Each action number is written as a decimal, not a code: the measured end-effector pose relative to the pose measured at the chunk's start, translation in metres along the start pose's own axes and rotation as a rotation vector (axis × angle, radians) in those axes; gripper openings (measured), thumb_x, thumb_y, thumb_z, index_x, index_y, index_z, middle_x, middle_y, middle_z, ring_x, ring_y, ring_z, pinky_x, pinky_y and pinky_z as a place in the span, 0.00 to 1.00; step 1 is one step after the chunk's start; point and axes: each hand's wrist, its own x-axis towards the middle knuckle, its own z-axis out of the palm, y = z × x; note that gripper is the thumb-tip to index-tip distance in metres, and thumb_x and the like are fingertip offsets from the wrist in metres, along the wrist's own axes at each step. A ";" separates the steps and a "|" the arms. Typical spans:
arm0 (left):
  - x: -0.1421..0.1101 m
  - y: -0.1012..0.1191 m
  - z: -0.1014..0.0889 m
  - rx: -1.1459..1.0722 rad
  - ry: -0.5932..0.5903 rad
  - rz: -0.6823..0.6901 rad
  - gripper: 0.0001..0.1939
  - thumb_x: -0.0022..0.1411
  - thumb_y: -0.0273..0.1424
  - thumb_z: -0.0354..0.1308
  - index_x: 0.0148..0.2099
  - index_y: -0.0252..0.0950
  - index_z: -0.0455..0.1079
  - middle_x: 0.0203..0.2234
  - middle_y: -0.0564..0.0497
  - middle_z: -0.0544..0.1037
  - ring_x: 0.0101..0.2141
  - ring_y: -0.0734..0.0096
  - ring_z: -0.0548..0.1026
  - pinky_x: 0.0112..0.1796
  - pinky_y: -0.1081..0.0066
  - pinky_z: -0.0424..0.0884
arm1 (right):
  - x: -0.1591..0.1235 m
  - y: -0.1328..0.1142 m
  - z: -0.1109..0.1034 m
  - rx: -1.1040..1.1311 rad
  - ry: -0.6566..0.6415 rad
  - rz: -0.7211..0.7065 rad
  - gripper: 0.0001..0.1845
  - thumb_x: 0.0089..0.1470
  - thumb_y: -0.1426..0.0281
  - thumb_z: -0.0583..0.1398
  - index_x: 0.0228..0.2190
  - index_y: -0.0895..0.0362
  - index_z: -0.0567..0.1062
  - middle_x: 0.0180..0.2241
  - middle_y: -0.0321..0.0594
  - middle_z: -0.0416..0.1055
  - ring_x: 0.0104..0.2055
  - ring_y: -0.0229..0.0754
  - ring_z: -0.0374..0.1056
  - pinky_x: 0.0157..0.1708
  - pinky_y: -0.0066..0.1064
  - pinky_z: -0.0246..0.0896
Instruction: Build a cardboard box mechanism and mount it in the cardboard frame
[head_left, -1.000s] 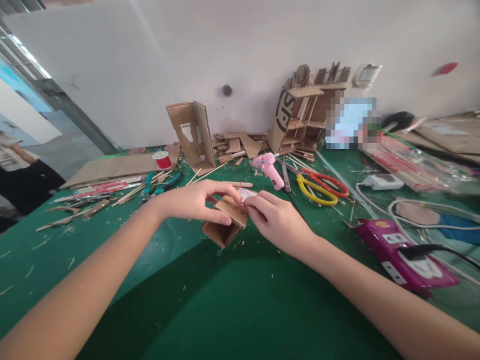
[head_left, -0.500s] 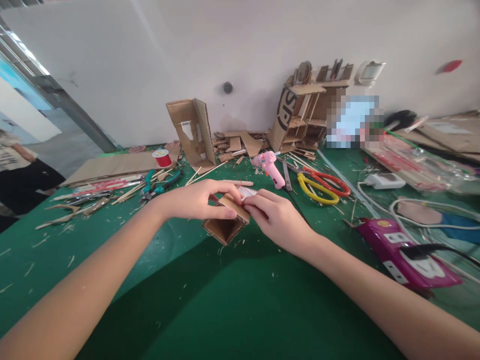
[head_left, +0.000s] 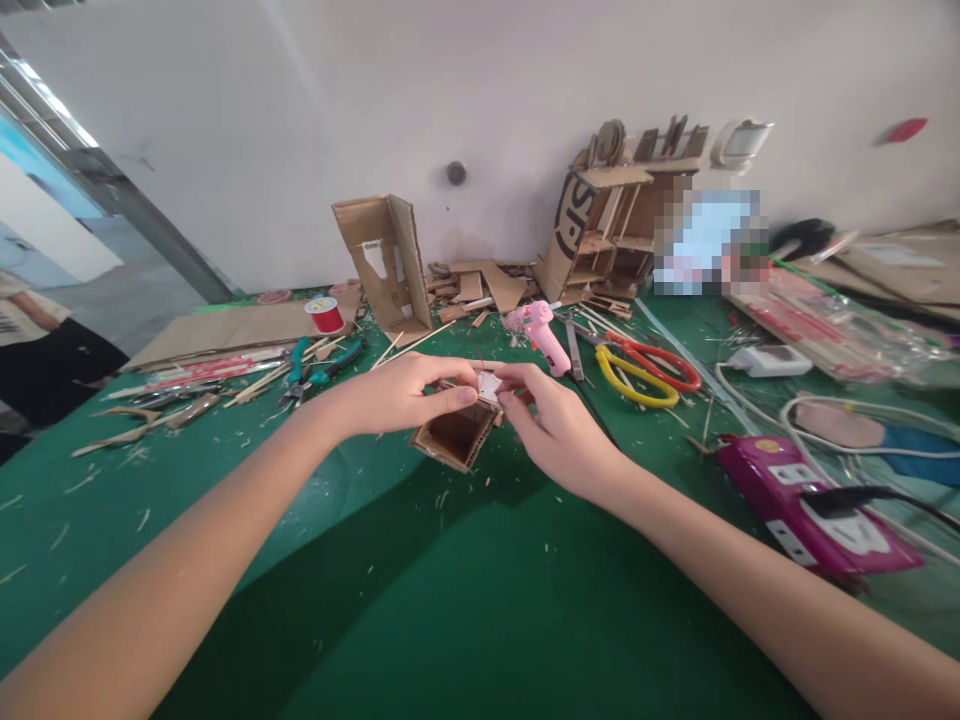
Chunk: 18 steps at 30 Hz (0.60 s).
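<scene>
One small, open-ended brown cardboard box [head_left: 451,440] is held over a green tabletop [head_left: 420,600]: left hand [head_left: 412,395] pinching its upper edge, right hand [head_left: 561,425] pinching a small white piece [head_left: 490,386] at its right top corner; a pink plastic glue gun [head_left: 545,338] lies beyond.

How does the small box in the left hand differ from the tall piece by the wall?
The small box is held in the left hand; the tall piece stands unheld on the table. The small box is tilted, the tall piece roughly upright. The small box looks smaller than the tall piece. Both are brown cardboard.
</scene>
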 end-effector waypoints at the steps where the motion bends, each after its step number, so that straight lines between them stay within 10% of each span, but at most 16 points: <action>1: 0.000 0.000 0.000 0.004 0.014 -0.018 0.25 0.67 0.54 0.44 0.50 0.44 0.72 0.39 0.51 0.79 0.34 0.65 0.74 0.35 0.69 0.65 | 0.000 0.001 0.000 0.013 0.006 0.016 0.12 0.65 0.70 0.52 0.49 0.56 0.68 0.43 0.45 0.74 0.41 0.42 0.72 0.38 0.35 0.69; 11: 0.002 0.010 0.008 -0.073 0.137 -0.195 0.29 0.67 0.57 0.40 0.46 0.42 0.72 0.39 0.51 0.80 0.37 0.62 0.75 0.36 0.68 0.67 | -0.004 -0.007 -0.001 -0.193 0.095 -0.213 0.01 0.58 0.71 0.59 0.34 0.56 0.70 0.43 0.47 0.70 0.48 0.48 0.66 0.50 0.46 0.64; 18: 0.003 0.032 0.019 -0.063 0.166 -0.232 0.26 0.69 0.51 0.39 0.46 0.46 0.75 0.45 0.53 0.80 0.40 0.64 0.76 0.38 0.68 0.68 | 0.003 -0.014 -0.006 -0.017 0.013 0.071 0.07 0.50 0.74 0.62 0.29 0.55 0.66 0.37 0.40 0.68 0.38 0.41 0.66 0.38 0.36 0.66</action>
